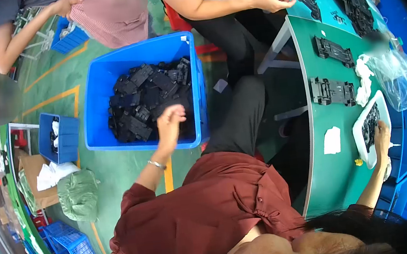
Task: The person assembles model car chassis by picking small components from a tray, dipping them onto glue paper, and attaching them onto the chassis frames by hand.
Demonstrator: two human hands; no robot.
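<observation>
**Black plastic parts [144, 101]: heaped in blue bin [126, 55], with two loose parts [332, 92] on green table [340, 181]**

Piled every which way inside the bin; probably tipped in as bulk, with no sorting to judge by. Set low on the left, beside the dark-trousered leg [238, 117], likely for easy reach from a seat. On the table, off to the right, two loose parts lying one beyond the other, apart, roughly parallel; perhaps spaced for handling one at a time. Nearer the table's right edge, white tray [360, 142] with small black pieces [369, 129], presumably walled in to prevent scattering.

Left hand [169, 126]: held over the near side of the bin, above the heap, fingers loosely curled, with no part visible between them. Cannot tell if pressed together at the tips or grazing the heap.

Right hand [381, 135]: reaching into the tray from the right, fingers bent toward the small pieces. Cannot tell if pinching one; too small and partly hidden at the fingertips.

Across, at the adjoining table [323, 3]: another black part [302, 0] held in both of a co-worker's hands [272, 1]. Beyond, a long pile [348, 0] of similar ones.
</observation>
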